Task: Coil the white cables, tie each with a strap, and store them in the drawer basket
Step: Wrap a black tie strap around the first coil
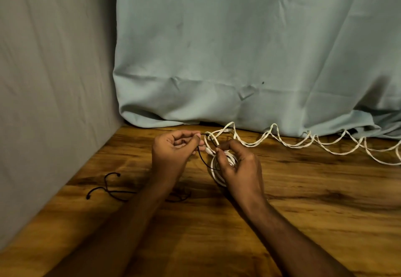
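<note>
The left hand [173, 153] pinches one end of a thin black strap [202, 159] between thumb and fingertips, its grip closed on that end, while the right hand [238, 163] holds the white coil [218, 175] against the worktop [303, 200] and pinches the strap where it crosses the loops. The coil sits just under the right palm, partly hidden by it. A second white cable [303, 144] lies uncoiled in loose waves along the foot of the pale blue cloth [238, 48], one end reaching near the hands. Spare black straps [108, 187] lie on the worktop to the left. The likely trouble: if the right hand eases off before the strap is cinched, the stiff loops may spring apart; the thin strap could also slip from the pinch, or catch the nearby loose cable into the tie. No drawer basket is in view
</note>
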Action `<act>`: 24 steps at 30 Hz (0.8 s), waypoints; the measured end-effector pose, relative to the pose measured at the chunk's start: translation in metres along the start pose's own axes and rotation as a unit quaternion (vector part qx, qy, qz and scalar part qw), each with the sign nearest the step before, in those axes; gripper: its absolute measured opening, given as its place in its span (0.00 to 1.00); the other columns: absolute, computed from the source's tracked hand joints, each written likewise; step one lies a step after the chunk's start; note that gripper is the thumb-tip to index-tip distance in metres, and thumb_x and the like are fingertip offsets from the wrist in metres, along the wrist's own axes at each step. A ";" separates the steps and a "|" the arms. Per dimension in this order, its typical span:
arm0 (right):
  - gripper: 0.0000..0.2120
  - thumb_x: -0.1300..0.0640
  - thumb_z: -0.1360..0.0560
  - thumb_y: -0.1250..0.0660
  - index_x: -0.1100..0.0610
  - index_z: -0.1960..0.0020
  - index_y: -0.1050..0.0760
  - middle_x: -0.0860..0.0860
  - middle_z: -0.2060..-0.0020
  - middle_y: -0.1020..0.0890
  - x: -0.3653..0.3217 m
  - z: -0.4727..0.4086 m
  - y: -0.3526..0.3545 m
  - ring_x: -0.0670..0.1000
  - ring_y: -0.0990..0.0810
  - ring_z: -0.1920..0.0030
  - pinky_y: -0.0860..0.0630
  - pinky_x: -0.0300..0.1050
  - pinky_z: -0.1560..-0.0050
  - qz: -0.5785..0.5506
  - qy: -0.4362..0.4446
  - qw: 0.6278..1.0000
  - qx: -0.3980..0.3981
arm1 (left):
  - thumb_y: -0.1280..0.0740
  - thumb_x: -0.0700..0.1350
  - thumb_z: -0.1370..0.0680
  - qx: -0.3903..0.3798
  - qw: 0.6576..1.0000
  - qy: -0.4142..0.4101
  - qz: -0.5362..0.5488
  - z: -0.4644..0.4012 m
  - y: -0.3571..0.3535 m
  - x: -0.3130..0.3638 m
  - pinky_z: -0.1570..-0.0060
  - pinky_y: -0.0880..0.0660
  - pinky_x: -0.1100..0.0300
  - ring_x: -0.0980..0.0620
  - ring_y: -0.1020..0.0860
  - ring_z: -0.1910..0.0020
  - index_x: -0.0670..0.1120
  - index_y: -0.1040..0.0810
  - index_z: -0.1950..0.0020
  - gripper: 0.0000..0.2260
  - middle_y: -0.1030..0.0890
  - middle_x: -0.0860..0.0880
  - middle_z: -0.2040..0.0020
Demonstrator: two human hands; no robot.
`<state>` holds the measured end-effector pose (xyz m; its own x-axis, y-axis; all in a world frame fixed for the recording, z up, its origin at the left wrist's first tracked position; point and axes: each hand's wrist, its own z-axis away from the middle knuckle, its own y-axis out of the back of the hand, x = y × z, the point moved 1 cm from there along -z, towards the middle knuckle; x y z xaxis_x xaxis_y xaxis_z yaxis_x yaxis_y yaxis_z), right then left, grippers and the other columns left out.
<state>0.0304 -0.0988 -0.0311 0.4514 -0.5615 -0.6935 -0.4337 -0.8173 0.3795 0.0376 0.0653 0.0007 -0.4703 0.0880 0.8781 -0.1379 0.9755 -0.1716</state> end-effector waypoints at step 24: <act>0.11 0.40 0.22 0.36 0.43 0.46 0.20 0.44 0.56 0.13 0.002 -0.001 -0.002 0.48 0.15 0.56 0.18 0.54 0.57 -0.004 0.006 1.000 -0.013 | 0.29 0.36 0.23 0.004 1.000 0.013 -0.007 -0.002 0.001 -0.004 0.66 0.20 0.63 0.48 0.14 0.64 0.39 0.16 0.50 0.04 0.14 0.45 0.63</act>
<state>0.0333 -0.0988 -0.0325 0.4637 -0.5564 -0.6895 -0.4094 -0.8247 0.3902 0.0409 0.0667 -0.0024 -0.4463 0.0799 0.8913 -0.1518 0.9748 -0.1634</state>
